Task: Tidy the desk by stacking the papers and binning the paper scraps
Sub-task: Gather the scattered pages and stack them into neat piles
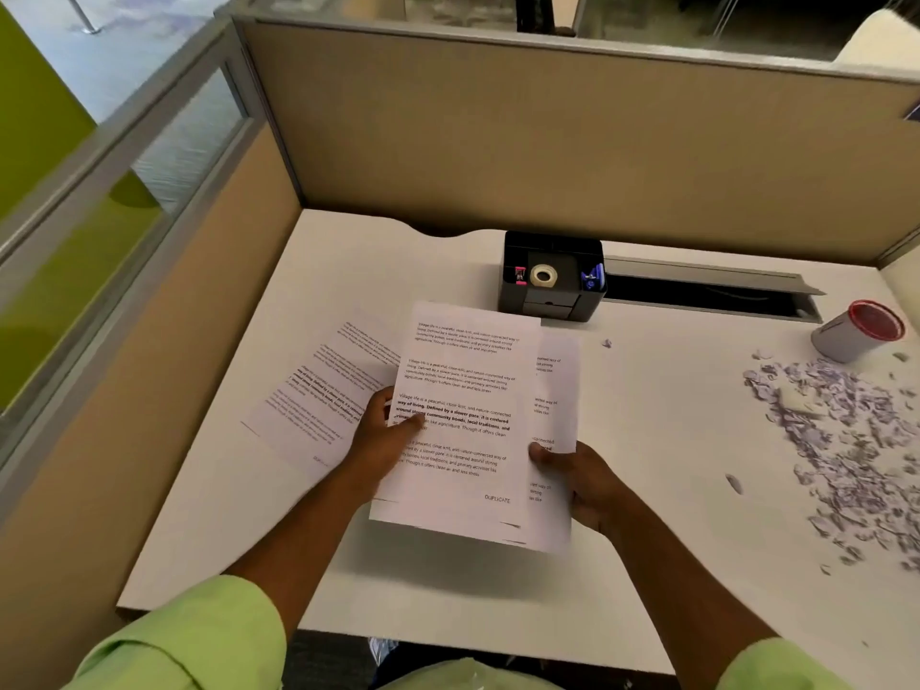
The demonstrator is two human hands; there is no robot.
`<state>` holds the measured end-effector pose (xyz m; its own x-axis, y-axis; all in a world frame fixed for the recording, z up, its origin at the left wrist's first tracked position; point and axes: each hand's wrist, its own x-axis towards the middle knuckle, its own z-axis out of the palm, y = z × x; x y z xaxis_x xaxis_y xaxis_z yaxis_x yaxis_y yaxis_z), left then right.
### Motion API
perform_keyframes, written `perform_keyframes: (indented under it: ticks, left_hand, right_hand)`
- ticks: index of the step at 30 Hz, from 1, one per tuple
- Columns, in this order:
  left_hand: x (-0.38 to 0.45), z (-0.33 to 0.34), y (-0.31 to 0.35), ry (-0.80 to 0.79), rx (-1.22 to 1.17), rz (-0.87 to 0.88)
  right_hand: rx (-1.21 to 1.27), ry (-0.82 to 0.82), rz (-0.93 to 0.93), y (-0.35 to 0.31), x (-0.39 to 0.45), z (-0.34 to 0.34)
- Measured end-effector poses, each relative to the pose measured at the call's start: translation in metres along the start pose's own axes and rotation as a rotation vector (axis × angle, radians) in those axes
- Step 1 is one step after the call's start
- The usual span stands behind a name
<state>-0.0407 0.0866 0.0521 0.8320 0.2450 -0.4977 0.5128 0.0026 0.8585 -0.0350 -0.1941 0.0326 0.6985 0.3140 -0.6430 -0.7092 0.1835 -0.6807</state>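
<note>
A small stack of printed white papers is held just above the white desk at its middle. My left hand grips the stack's left edge, thumb on the top sheet. My right hand grips the right edge, thumb on top; a lower sheet sticks out to the right. Another printed sheet lies flat on the desk to the left, partly under the stack. A wide scatter of paper scraps covers the desk's right side. A small grey bin with a red rim lies tipped on its side behind the scraps.
A black desk organiser with a tape roll stands at the back centre. Beside it runs an open cable slot. Beige partition walls close the desk at the back and left. Single scraps lie apart from the pile.
</note>
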Motion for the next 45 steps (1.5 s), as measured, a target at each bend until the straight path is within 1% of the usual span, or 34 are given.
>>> perform_keyframes:
  ticks: [4,7,9,12,14,18,20,22,24,26,29,32,36,40,45]
  left_hand:
    - [-0.002,0.002,0.006,-0.084,-0.152,-0.094]
    - [-0.007,0.004,0.006,-0.133,-0.114,-0.034]
    - [-0.010,0.007,0.007,-0.112,-0.106,0.008]
    - [-0.014,0.012,0.009,-0.062,-0.049,0.055]
    - [-0.016,0.017,0.011,-0.071,-0.005,0.088]
    - [-0.024,0.026,0.021,-0.094,0.085,0.173]
    - [-0.030,0.030,0.028,-0.033,0.131,0.265]
    - [-0.036,0.035,0.036,0.064,0.127,0.363]
    - [-0.040,0.041,0.040,0.139,0.106,0.447]
    - [-0.043,0.045,0.038,0.176,0.083,0.478]
    - [-0.046,0.046,0.028,0.202,0.067,0.444]
    - [-0.047,0.045,0.025,0.201,0.070,0.437]
    - [-0.042,0.043,0.028,0.177,0.066,0.438]
    - [-0.038,0.039,0.027,0.116,0.075,0.450]
    - [-0.029,0.040,0.029,0.097,0.114,0.468]
  right_hand:
    - [-0.035,-0.013,-0.054,-0.006,-0.010,0.002]
    - [-0.076,0.007,-0.095,-0.009,-0.013,0.003]
    - [-0.106,0.032,-0.122,-0.011,-0.014,0.006]
    - [-0.205,0.162,-0.264,-0.020,-0.015,0.016]
    - [-0.299,0.261,-0.354,-0.025,-0.011,0.022]
    - [-0.440,0.393,-0.458,-0.031,-0.005,0.034]
    - [-0.481,0.466,-0.548,-0.037,-0.011,0.043]
    - [-0.470,0.514,-0.652,-0.041,-0.018,0.051]
    - [-0.429,0.511,-0.751,-0.043,-0.024,0.058]
    - [-0.389,0.497,-0.809,-0.038,-0.028,0.060]
    - [-0.366,0.479,-0.795,-0.028,-0.024,0.054]
    - [-0.365,0.502,-0.770,-0.025,-0.021,0.052]
    - [-0.303,0.541,-0.732,-0.028,-0.015,0.051]
    - [-0.324,0.476,-0.679,-0.030,-0.012,0.054]
    - [-0.403,0.492,-0.650,-0.036,-0.003,0.058]
